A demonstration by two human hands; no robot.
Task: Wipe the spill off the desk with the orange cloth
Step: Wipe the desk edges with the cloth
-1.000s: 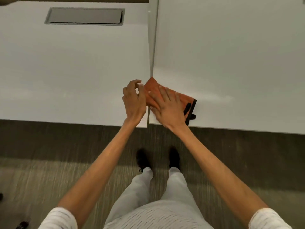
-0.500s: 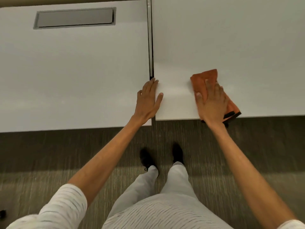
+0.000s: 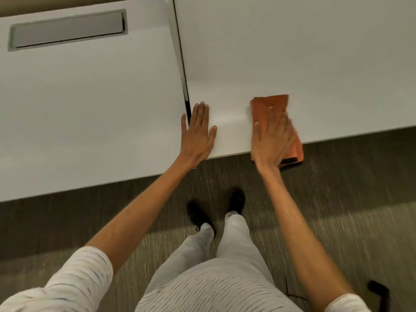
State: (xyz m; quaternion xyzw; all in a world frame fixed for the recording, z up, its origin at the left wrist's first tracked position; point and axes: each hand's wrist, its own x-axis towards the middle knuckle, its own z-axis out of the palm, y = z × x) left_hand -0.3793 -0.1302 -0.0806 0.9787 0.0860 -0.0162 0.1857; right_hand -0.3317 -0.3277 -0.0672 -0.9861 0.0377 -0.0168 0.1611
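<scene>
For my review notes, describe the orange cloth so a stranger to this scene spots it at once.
A dark seam splits the white surface; take the right desk. At its near edge, the orange cloth lies under the flat right hand, overhanging slightly. It is the only coloured thing there, black-trimmed.

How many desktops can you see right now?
2. The left desktop carries a grey hatch; the right desktop has the right hand pressing the orange cloth at its front edge. More may lie outside the frame.
</scene>
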